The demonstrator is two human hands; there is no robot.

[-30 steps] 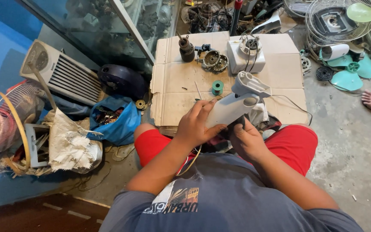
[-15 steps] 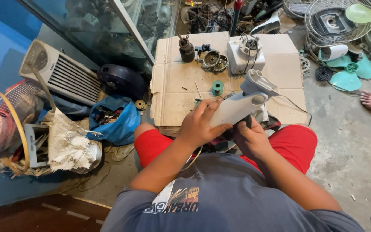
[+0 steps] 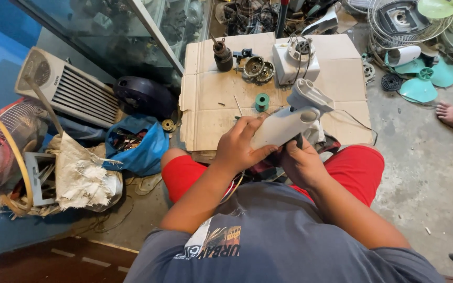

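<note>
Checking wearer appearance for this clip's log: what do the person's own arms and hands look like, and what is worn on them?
Both arms are bare from above the elbow down; the left hand and right hand wear no gloves, and no rings or watch show. Short grey T-shirt sleeves end at the upper arms. No markings are visible on the arms.

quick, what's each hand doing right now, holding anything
Left hand: closed around the white fan stand piece.
Right hand: closed under the same piece, gripping a dark tool handle; what kind of tool cannot be told.

Single head cam, steep downward look over own lap toward cardboard sheet (image 3: pixel 211 99) on floor, close range.
</note>
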